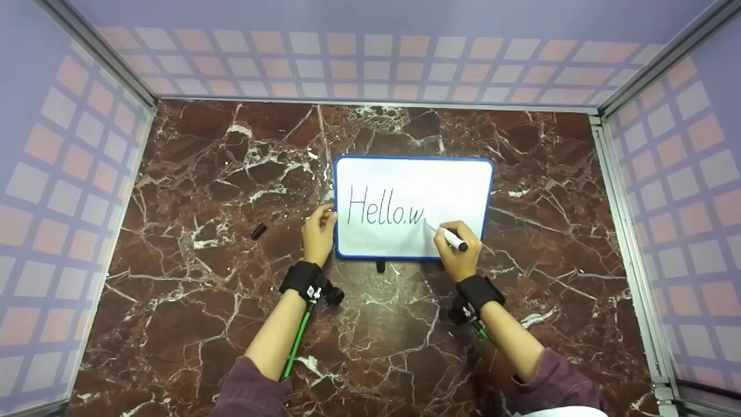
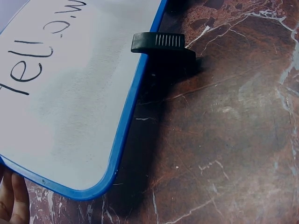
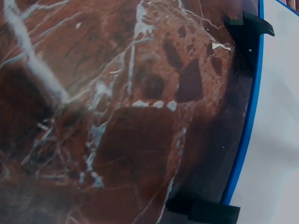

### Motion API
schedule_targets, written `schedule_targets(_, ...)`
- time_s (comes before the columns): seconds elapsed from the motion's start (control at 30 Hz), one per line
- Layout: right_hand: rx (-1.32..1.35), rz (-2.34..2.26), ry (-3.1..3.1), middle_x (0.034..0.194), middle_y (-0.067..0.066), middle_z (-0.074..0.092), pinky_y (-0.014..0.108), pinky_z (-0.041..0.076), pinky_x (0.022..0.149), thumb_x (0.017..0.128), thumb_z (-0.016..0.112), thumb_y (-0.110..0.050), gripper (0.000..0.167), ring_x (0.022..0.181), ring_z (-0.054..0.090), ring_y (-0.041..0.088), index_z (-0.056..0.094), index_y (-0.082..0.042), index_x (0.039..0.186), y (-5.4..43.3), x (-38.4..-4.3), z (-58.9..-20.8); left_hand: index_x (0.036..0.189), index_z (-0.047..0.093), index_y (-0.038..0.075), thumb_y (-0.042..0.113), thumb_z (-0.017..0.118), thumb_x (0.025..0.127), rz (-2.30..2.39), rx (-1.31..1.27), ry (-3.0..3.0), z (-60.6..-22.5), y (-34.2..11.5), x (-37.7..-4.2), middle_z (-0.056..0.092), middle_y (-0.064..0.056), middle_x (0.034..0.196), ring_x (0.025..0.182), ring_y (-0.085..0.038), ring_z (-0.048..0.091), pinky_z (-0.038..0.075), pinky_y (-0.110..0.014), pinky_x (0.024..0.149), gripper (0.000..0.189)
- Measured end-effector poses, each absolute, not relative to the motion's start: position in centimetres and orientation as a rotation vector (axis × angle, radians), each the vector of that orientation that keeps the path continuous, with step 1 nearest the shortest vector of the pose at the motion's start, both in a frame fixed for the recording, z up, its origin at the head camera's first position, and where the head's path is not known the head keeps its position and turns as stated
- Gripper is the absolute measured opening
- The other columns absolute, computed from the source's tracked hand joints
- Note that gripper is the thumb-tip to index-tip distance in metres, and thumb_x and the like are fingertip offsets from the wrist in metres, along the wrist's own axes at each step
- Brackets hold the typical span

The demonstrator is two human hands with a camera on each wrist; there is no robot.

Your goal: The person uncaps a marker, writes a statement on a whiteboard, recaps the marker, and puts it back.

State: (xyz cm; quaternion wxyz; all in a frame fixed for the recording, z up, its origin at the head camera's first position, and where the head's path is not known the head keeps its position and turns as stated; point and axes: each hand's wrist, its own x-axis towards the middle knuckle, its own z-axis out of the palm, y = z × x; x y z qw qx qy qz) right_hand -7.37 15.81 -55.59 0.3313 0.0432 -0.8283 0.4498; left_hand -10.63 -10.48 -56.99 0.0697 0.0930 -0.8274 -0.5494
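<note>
A whiteboard (image 1: 382, 174) with a blue frame lies before me, bearing the handwritten black words "Hello.w". My right hand (image 1: 461, 255) pinches a white marker (image 1: 450, 236) with a black end, its tip at the board's surface just after the "w". At the board's left edge, my left hand (image 1: 318, 231) holds the frame between thumb and fingers. A few of its fingers (image 2: 18, 200) show beside the blue rim in the left wrist view. The right hand is outside the right wrist view, which shows the board's lower edge.
A black marker cap (image 1: 259, 231) lies on the marbled brown table (image 1: 202, 301), left of my left hand. Black clips stick out from the board's lower edge, one clip (image 2: 161, 43) near its left part. Tiled-pattern walls (image 1: 359, 63) in metal framing enclose the table's back and sides.
</note>
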Motion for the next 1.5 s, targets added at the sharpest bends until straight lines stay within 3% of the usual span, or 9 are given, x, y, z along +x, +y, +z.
schedule_targets(0.43, 0.099, 1.227, -2.180, 0.060, 0.018, 0.059, 0.018, 0.038, 0.053, 0.070, 0.059, 0.004, 0.004, 0.054, 0.049, 0.012, 0.061, 0.006, 0.069, 14.7, -6.2, -53.0, 0.112, 0.061, -0.001, 0.013, 0.056, 0.090, -1.653, 0.280, -2.502, -57.0, -10.5, -10.6, 0.067, -0.021, 0.099, 0.089, -0.031, 0.062, 0.052, -0.041, 0.083, 0.027)
schedule_targets(0.67, 0.093, 1.191, -2.191, 0.062, 0.016, 0.061, 0.022, 0.039, 0.052, 0.072, 0.061, 0.001, 0.004, 0.054, 0.050, 0.017, 0.063, 0.005, 0.072, 15.3, -7.2, -55.4, 0.112, 0.061, -0.002, 0.011, 0.056, 0.089, -1.639, 0.271, -2.493, -57.0, -10.4, -10.6, 0.067, -0.022, 0.098, 0.089, -0.031, 0.063, 0.052, -0.041, 0.083, 0.026)
schedule_targets(0.97, 0.082, 1.174, -2.135, 0.068, 0.013, 0.066, 0.017, 0.043, 0.058, 0.074, 0.063, 0.000, 0.006, 0.057, 0.057, 0.020, 0.067, 0.000, 0.078, 15.9, -7.8, -55.4, 0.111, 0.061, -0.002, 0.011, 0.056, 0.089, -1.638, 0.266, -2.486, -57.1, -10.3, -10.6, 0.067, -0.022, 0.098, 0.088, -0.032, 0.063, 0.052, -0.041, 0.082, 0.026)
schedule_targets(1.27, 0.070, 1.124, -2.141, 0.067, 0.014, 0.065, 0.028, 0.045, 0.054, 0.074, 0.062, -0.001, 0.005, 0.056, 0.058, 0.022, 0.066, 0.001, 0.077, 16.3, -7.5, -55.9, 0.111, 0.061, -0.002, 0.011, 0.056, 0.089, -1.634, 0.271, -2.492, -57.1, -10.4, -10.6, 0.067, -0.021, 0.099, 0.088, -0.031, 0.062, 0.052, -0.041, 0.081, 0.026)
schedule_targets(1.5, 0.061, 1.093, -2.160, 0.065, 0.012, 0.064, 0.029, 0.043, 0.051, 0.074, 0.060, -0.004, 0.007, 0.054, 0.056, 0.021, 0.065, 0.000, 0.074, 16.3, -7.2, -56.0, 0.111, 0.061, -0.002, 0.009, 0.056, 0.089, -1.645, 0.256, -2.478, -57.2, -10.5, -10.7, 0.067, -0.022, 0.097, 0.087, -0.032, 0.062, 0.052, -0.041, 0.081, 0.025)
